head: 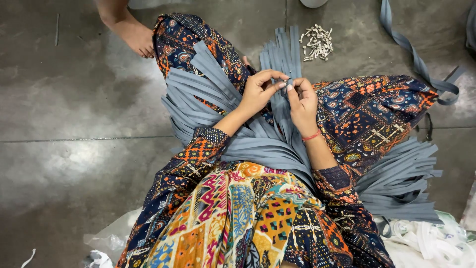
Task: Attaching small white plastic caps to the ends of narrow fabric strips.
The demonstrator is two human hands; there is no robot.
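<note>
I sit on the floor with several grey-blue tape strips (208,94) draped over my lap. My left hand (259,91) and my right hand (302,99) meet above my knees. Together they pinch the end of one grey strip, with a small metal piece (284,80) between the fingertips. A red band circles my right wrist. More grey strips (401,183) fan out beside my right thigh.
A heap of small pale metal pieces (316,43) lies on the concrete floor ahead. A long grey strap (416,59) curls at the upper right. Another person's bare foot (130,31) stands at the upper left. White plastic bags (431,243) lie at the lower right.
</note>
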